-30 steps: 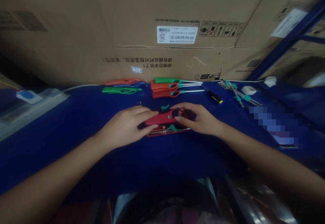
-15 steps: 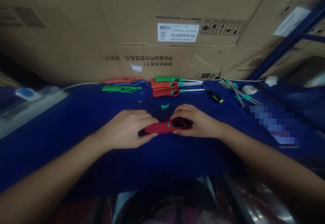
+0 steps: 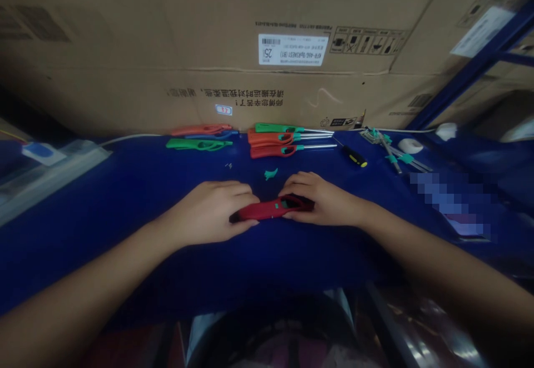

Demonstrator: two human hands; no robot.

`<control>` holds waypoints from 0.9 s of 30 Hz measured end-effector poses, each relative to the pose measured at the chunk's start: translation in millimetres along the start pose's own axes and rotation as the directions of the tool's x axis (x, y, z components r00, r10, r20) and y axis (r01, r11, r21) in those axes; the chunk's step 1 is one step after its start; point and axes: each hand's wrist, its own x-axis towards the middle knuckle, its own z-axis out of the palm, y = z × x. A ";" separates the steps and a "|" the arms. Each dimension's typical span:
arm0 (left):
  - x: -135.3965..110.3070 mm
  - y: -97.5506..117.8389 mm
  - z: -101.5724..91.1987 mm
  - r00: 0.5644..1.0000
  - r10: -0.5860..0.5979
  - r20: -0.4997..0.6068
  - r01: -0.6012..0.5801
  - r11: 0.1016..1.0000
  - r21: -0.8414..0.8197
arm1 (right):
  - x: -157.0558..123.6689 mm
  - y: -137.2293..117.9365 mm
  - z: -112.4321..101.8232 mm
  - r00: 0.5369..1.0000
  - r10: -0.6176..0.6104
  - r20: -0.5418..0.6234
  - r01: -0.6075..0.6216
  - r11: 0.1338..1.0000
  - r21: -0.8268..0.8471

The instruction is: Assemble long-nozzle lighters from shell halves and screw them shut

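A red lighter handle (image 3: 263,209) with a trigger opening is held level between my two hands, low over the blue table (image 3: 258,268). My left hand (image 3: 219,209) grips its left end, the thumb below and the fingers above. Around the other end, by the opening, my right hand (image 3: 319,198) is closed. No metal tube shows on this handle. Just beyond it lies a small green trigger piece (image 3: 271,174). Several tiny metal bits (image 3: 228,166) rest farther left.
Long lighters with metal tubes (image 3: 277,150) lie along the carton (image 3: 200,50). Left of them are handles without tubes (image 3: 200,144). A black-and-yellow screwdriver (image 3: 354,156), loose tubes with green parts (image 3: 392,153), a white roll (image 3: 410,146) and a pixelated flat device (image 3: 463,220) are at right.
The red lighter handle has turned or shifted very slightly between my hands. Both hands keep their grip and nearly the same place. My view has tilted slightly.
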 end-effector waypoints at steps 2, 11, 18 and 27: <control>-0.7 0.6 0.6 1.000 -0.027 0.005 0.027 1.000 -0.004 | 0.3 -0.1 -0.1 1.000 0.005 0.003 -0.005 1.000 0.016; -0.7 4.2 -0.1 0.992 -0.114 0.055 0.116 0.992 -0.046 | -0.1 -3.1 -1.2 0.999 0.032 0.003 -0.032 0.996 0.083; -1.5 3.2 -2.8 0.995 -0.097 0.038 0.098 0.995 -0.034 | 0.4 -3.5 -2.8 0.999 0.038 -0.011 -0.037 0.998 0.046; -1.2 2.3 -2.3 0.996 -0.082 0.047 0.086 0.992 -0.095 | -0.4 -3.6 -0.8 0.999 0.032 -0.010 -0.031 0.996 0.084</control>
